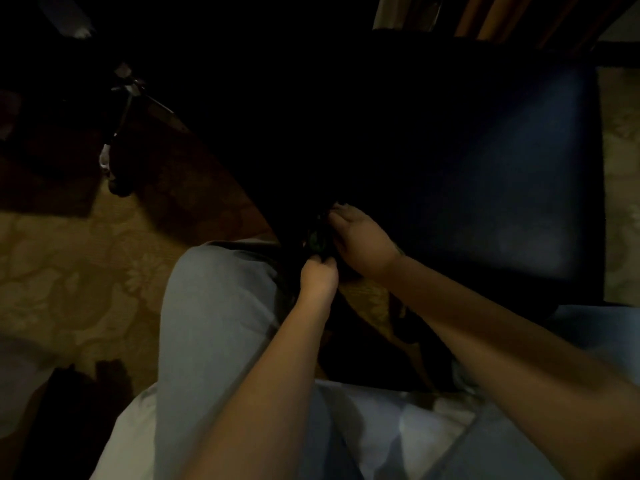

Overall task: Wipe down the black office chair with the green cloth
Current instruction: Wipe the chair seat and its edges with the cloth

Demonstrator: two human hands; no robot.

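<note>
The black office chair (485,168) is filling the top and right of the view. Its flat seat is shining a little blue in the dim light. The rest of the chair is too dark to see well.

The green cloth (316,239) is sitting at the near left corner of the chair seat, squeezed between the two hands. Only a small green bit of it is showing.

The left hand (318,275) is reaching up from below that corner. Its fingers are curling tight and pinching the bottom of the cloth. The right hand (360,244) is lying just to the right, touching the chair's edge. Its fingers and thumb are closing round the side of the cloth. The two hands are almost touching each other.

Far to the left of the seat, the chair's shiny metal legs (128,95) are spreading out, with a wheel (117,187) at one end. The floor (69,254) around the chair is wearing a yellow carpet with big leafy shapes. The person's knee in pale trousers (214,306) is bending just below the seat's left corner.
</note>
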